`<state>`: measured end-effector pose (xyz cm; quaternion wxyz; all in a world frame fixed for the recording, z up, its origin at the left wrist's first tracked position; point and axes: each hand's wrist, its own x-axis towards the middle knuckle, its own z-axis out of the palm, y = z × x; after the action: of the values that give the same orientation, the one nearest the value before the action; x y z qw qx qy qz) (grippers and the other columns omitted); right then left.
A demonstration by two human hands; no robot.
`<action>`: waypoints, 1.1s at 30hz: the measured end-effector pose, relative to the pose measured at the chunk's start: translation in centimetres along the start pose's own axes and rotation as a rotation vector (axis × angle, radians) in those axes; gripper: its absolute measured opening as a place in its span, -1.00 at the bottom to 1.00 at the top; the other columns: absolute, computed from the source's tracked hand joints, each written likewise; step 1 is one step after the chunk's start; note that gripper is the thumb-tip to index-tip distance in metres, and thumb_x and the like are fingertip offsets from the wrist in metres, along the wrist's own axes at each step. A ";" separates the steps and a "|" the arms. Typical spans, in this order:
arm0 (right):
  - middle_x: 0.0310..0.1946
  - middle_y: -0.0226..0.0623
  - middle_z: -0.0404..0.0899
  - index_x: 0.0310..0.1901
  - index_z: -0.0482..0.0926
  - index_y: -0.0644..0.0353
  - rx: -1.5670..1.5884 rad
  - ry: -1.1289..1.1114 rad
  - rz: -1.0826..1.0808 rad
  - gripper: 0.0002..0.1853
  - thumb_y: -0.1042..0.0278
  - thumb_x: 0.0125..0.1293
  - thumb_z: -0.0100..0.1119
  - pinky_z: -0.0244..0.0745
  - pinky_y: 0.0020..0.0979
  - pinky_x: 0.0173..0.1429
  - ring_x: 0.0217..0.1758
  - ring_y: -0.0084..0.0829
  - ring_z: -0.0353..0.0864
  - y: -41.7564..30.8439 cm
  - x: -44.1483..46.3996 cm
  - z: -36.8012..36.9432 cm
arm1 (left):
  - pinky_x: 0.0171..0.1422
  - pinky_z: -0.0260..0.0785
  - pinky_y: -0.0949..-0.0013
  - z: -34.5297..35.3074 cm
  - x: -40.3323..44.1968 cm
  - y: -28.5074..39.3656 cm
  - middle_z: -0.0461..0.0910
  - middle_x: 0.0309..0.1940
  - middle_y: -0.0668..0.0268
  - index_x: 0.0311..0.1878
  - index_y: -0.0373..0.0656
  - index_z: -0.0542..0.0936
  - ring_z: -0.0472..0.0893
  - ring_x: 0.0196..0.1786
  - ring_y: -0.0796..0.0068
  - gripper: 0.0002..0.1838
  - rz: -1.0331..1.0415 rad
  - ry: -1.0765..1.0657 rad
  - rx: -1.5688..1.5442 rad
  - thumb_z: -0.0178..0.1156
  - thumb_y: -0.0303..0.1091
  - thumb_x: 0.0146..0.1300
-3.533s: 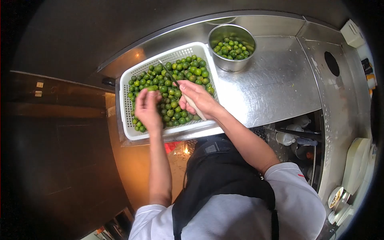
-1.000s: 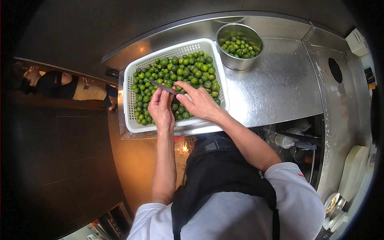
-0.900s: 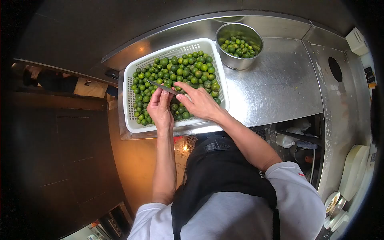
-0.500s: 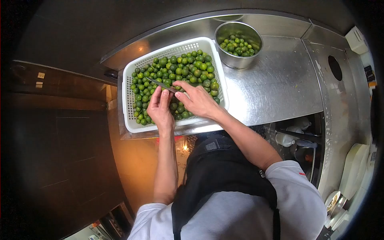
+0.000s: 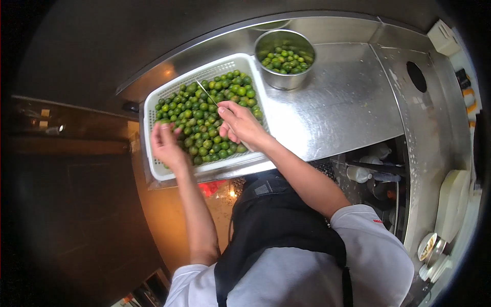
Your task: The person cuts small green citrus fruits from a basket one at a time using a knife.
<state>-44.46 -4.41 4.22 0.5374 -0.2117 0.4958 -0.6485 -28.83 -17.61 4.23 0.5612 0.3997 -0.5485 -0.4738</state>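
Observation:
A white perforated plastic basket point(image 5: 149, 113) full of small green limes point(image 5: 197, 113) stands on the steel counter. My right hand point(image 5: 241, 124) is closed around a knife point(image 5: 207, 93) over the basket's right side. The thin blade points up and to the left above the limes, and the handle is hidden in the fist. At the basket's left edge, my left hand point(image 5: 169, 147) hovers over the limes, slightly blurred. Its fingers look apart, with nothing visible in them.
Right of the basket stands a steel pot point(image 5: 285, 77) partly filled with limes. The steel counter point(image 5: 337, 102) runs on to the right, with a round dark hole point(image 5: 416, 77) farther along. Bottles point(image 5: 359, 174) sit on a shelf below. Bowls point(image 5: 427, 245) are at lower right.
My hands were together at the knife blade; now they are apart. The left hand has moved left and down over the limes, while the knife in my right hand has tilted more upright.

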 end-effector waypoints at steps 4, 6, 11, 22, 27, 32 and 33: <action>-0.51 -0.29 0.55 0.27 0.30 0.27 -0.051 0.201 0.072 -0.53 0.09 0.52 -0.10 0.26 -0.53 -0.59 -0.65 -0.62 0.36 -0.3 0.2 -0.3 | -0.10 0.54 0.43 5.9 -1.0 7.1 0.61 -0.01 0.20 0.16 -0.28 0.51 0.62 -0.04 0.46 -0.67 0.255 -0.136 0.136 0.19 -0.39 0.40; -0.49 -0.28 0.56 0.25 0.32 0.27 -0.093 0.192 0.077 -0.55 0.11 0.52 -0.10 0.27 -0.52 -0.59 -0.65 -0.61 0.37 -0.2 0.5 -0.7 | -0.04 0.53 0.43 11.1 -1.3 9.2 0.60 0.05 0.19 0.25 -0.27 0.47 0.62 -0.03 0.49 -0.59 0.428 -0.413 0.126 0.20 -0.39 0.38; -0.47 -0.26 0.56 0.26 0.29 0.26 0.008 0.205 0.059 -0.56 0.13 0.53 -0.11 0.27 -0.54 -0.59 -0.64 -0.60 0.37 -0.3 0.2 -0.7 | -0.07 0.50 0.42 12.1 1.0 11.8 0.71 -0.11 0.23 0.08 -0.25 0.62 0.67 -0.14 0.49 -0.71 0.374 -0.697 0.429 0.24 -0.38 0.33; -0.49 -0.31 0.54 0.25 0.30 0.25 0.122 0.218 -0.032 -0.57 0.10 0.55 -0.16 0.26 -0.58 -0.60 -0.65 -0.64 0.36 0.4 1.1 -0.8 | -0.11 0.52 0.14 8.1 0.3 -2.2 0.56 -0.13 0.13 -0.06 -0.20 0.64 0.66 -0.18 0.10 -0.75 0.493 -0.793 0.841 0.23 -0.47 0.17; -0.44 -0.30 0.59 0.27 0.29 0.31 -0.126 0.115 -0.172 -0.55 0.15 0.54 -0.11 0.27 -0.58 -0.57 -0.65 -0.64 0.38 0.3 0.4 0.0 | -0.12 0.57 0.39 5.4 -1.3 1.6 0.57 -0.06 0.16 0.05 -0.33 0.55 0.68 -0.16 0.36 -0.73 -0.207 -0.631 0.076 0.15 -0.54 0.28; -0.51 -0.24 0.65 0.23 0.33 0.31 -0.551 0.023 -0.364 -0.59 0.25 0.48 -0.01 0.51 -0.39 -0.36 -0.48 -0.45 0.65 -0.3 -0.9 1.8 | -0.10 0.61 0.46 2.3 -3.1 1.0 0.58 0.00 0.17 0.23 -0.33 0.41 0.65 -0.04 0.45 -0.61 -0.462 -0.532 -0.434 0.13 -0.53 0.36; -0.50 -0.18 0.68 0.22 0.34 0.30 -0.595 0.035 -0.375 -0.60 0.27 0.45 0.02 0.55 -0.30 -0.26 -0.41 -0.36 0.71 -0.5 -1.0 2.0 | -0.11 0.61 0.49 2.0 -3.3 0.8 0.58 0.02 0.15 0.25 -0.33 0.39 0.65 -0.03 0.45 -0.61 -0.448 -0.536 -0.426 0.11 -0.51 0.39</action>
<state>-42.74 -4.32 5.75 0.3151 -0.4353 0.6246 -0.5666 -30.56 -14.08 4.34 0.3516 0.2466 -0.4644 -0.7746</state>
